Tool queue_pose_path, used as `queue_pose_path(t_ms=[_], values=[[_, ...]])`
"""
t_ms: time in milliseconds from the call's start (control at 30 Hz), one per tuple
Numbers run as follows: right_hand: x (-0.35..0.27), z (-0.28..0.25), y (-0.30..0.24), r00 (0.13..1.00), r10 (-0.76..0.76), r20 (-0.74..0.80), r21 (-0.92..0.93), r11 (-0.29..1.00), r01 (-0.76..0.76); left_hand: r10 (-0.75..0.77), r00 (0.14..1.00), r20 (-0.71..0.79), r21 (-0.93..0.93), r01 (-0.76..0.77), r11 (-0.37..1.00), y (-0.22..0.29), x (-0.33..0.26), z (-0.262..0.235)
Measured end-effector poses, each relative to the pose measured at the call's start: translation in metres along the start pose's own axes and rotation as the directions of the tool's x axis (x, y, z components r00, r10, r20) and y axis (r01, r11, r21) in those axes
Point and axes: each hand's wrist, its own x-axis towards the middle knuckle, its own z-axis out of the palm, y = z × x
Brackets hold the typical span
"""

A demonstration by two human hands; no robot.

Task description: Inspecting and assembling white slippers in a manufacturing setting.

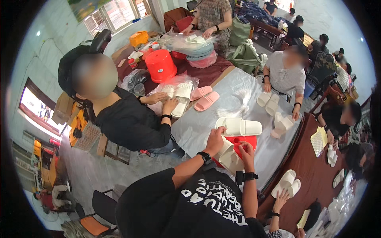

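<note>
Grey plastic sheeting (pixel 234 95) covers our crowded table; my left hand (pixel 215 139) pinches the near end of a white slipper (pixel 239 127) lying crosswise, long axis left to right. My right hand (pixel 247 152), fingers curled, grips a red basket (pixel 248 141) beneath, slightly farther

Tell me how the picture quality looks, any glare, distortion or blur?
Head view: strong fisheye with a black rim, table edges bowed; window top left blown out bright; light is otherwise soft and even; left hand and right hand on the white slippers stay reasonably sharp.
</note>
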Motion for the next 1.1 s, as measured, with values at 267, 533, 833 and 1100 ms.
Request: queue_pose_path(t_ms=[267,533,833,1100], values=[[0.001,-0.004,0.001,0.999,0.031,0.013,0.066,0.997,-0.031,-0.032,0.998,0.044,-0.028,0.034,0.999,0.000,-0.001,-0.003],[-0.001,-0.003,-0.001,1.000,0.019,0.016,0.063,0.998,-0.020,0.009,0.978,0.209,-0.074,0.007,0.997,-0.008,0.000,-0.009],[-0.002,-0.003,0.004,0.998,0.031,-0.052,0.080,0.996,-0.027,0.030,0.974,0.224,-0.153,0.004,0.988,-0.002,0.009,-0.021],[0.003,-0.002,0.009,0.991,-0.136,0.017,-0.105,0.985,0.137,-0.137,0.904,0.405,-0.537,0.356,0.765,-0.014,0.022,-0.014]])
